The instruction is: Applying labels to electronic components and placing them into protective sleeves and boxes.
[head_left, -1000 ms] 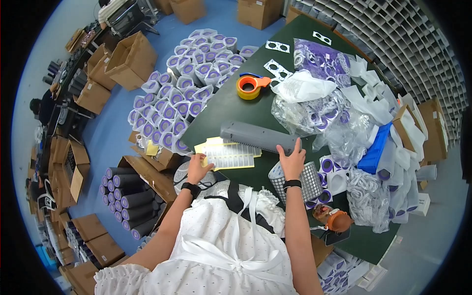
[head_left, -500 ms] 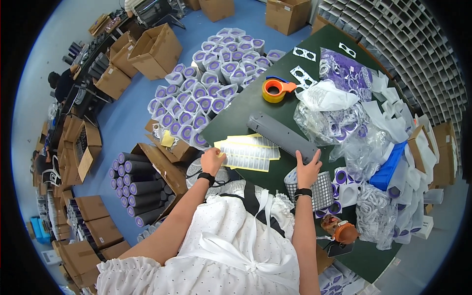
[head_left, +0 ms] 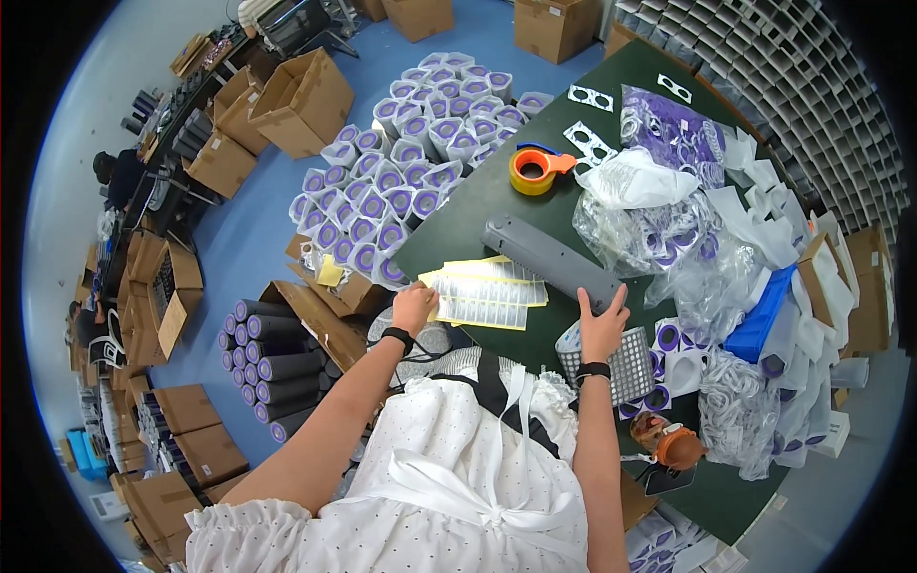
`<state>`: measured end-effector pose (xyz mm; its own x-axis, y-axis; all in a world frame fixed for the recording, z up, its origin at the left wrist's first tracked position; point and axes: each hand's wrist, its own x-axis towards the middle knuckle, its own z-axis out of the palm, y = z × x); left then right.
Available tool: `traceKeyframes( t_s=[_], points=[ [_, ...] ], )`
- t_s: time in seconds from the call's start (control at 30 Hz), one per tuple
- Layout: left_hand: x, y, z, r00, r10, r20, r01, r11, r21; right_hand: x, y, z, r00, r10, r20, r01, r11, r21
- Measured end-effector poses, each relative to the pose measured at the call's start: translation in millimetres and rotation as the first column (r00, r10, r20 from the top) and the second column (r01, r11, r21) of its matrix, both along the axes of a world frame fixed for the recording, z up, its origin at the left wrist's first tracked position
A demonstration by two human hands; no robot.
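A long grey tube (head_left: 549, 258) lies across the dark green table (head_left: 478, 196). My right hand (head_left: 604, 325) rests flat with fingers spread on the tube's near end. My left hand (head_left: 414, 307) pinches the left edge of a stack of yellow-backed label sheets (head_left: 487, 294) that lies on the table in front of the tube. Just right of my right hand sits a small perforated grey basket (head_left: 626, 363).
An orange tape dispenser (head_left: 535, 169) lies further back. Clear bags of purple-and-white rings (head_left: 669, 239) pile up on the right. Many purple-capped grey tubes (head_left: 401, 181) stand on the blue floor, with dark tubes (head_left: 272, 358) and cardboard boxes (head_left: 301, 95) to the left.
My right hand has shifted onto the tube's near end, and my left hand stays on the label sheets. The camera view has moved slightly.
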<state>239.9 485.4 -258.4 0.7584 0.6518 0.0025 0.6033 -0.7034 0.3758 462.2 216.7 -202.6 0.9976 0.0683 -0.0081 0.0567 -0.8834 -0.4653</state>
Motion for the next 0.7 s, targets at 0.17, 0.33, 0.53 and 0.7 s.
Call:
traceKeyframes(
  t_s=[0.17, 0.33, 0.53, 0.7],
  points=[
    [-5, 6, 1, 0.991, -0.132, -0.014, 0.133, 0.990, 0.043, -1, 1, -1, 1.000, -0.003, -0.005, 0.003, 1.000, 0.019],
    [-3, 10, 4, 0.984, -0.168, -0.062, 0.172, 0.983, 0.062, -1, 1, 1, 1.000, -0.002, -0.018, 0.003, 1.000, 0.017],
    [-3, 13, 6, 0.981, -0.180, -0.068, 0.184, 0.981, 0.060, -1, 0, 0, 1.000, -0.003, -0.010, 0.003, 1.000, 0.010],
    [-4, 15, 7, 0.980, -0.189, -0.062, 0.192, 0.979, 0.062, -1, 1, -2, 1.000, -0.003, -0.003, 0.003, 1.000, 0.010]
  ],
)
